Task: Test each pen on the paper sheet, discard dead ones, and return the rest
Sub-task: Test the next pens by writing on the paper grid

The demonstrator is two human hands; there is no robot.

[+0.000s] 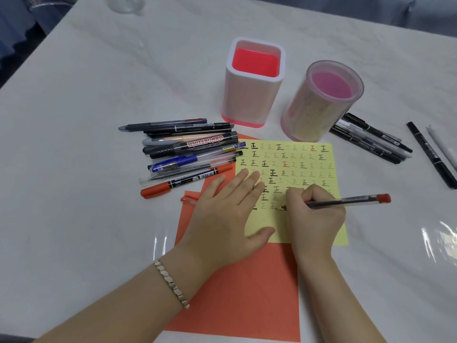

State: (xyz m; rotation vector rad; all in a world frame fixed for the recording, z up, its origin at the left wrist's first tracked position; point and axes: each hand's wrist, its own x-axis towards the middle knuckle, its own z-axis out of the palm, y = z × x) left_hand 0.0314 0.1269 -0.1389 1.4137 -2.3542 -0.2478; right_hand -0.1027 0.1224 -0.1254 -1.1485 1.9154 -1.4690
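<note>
Orange sheet (237, 293) lower centre of frame, on white worktop (99, 219). Left hand (222, 214) flat, fingers spread, pressing yellow paper sheet (306, 169) at its left edge. Right hand (314, 214) fingers pinching red-capped pen (351, 200), tip on paper. Pile of pens (188, 154) centre left. More pens (371, 139) at right. Square holder (254, 82) and round holder (321, 100) upper centre.

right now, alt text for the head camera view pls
The right hand writes with a red-capped gel pen on a yellow paper sheet of test marks while the left hand flattens it. Two empty pen holders stand behind, pens piled either side.
</note>
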